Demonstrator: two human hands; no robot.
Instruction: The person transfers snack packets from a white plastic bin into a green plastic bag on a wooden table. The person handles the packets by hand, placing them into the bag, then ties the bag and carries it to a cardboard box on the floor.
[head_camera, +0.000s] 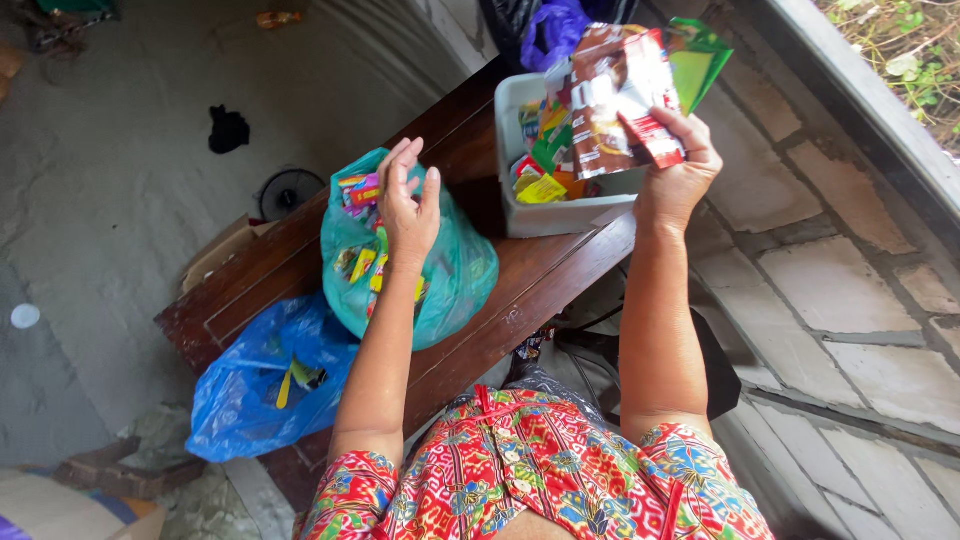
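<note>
1. The right hand (678, 168) is closed on a sheaf of flattened wrappers (625, 95), held raised with their long axis pointing up and away from the body.
2. The left hand (408, 205) is held empty, fingers loosely spread, directly over the mouth of the green bag (455, 275).
3. The grey tub (560, 212) of wrappers is seen just below the right hand, which is nearer to it.
4. The blue bag (245, 385) is slumped at the edge of the wooden bench (530, 280), left of the green one.

You sat at a dark wooden bench (520, 290) on grey concrete floor (120, 150), stone paving (840, 290) alongside.
</note>
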